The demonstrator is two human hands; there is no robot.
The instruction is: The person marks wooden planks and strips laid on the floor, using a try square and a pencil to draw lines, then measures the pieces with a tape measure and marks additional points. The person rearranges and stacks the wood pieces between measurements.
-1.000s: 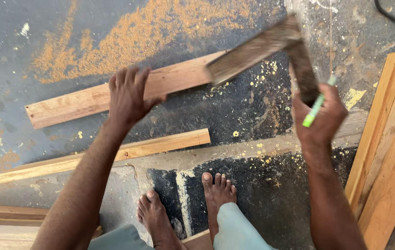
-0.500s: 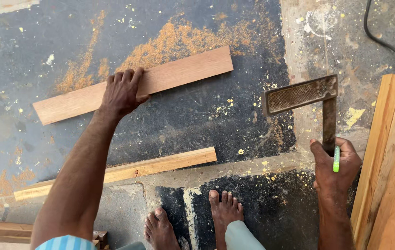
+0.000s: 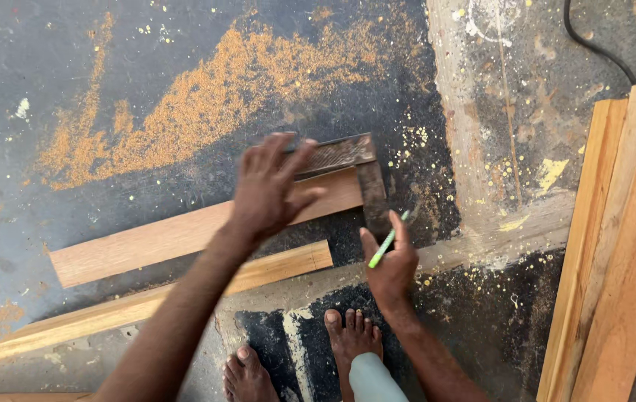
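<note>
Your left hand point(image 3: 269, 190) hovers fingers spread over the right end of the flat wooden board point(image 3: 184, 234) lying on the floor, likely to steady it, while your right hand point(image 3: 389, 260) is closed on the try square point(image 3: 355, 167) stock with a green pencil point(image 3: 386, 242) tucked between the fingers, blade laid across the board end as if squaring a line. A thinner wood strip point(image 3: 147, 301) lies just nearer your bare feet point(image 3: 351, 335); stacked planks point(image 3: 616, 246) sit at the right, sawdust point(image 3: 206, 97) beyond, a black cable point(image 3: 593, 45) in the far right corner.
</note>
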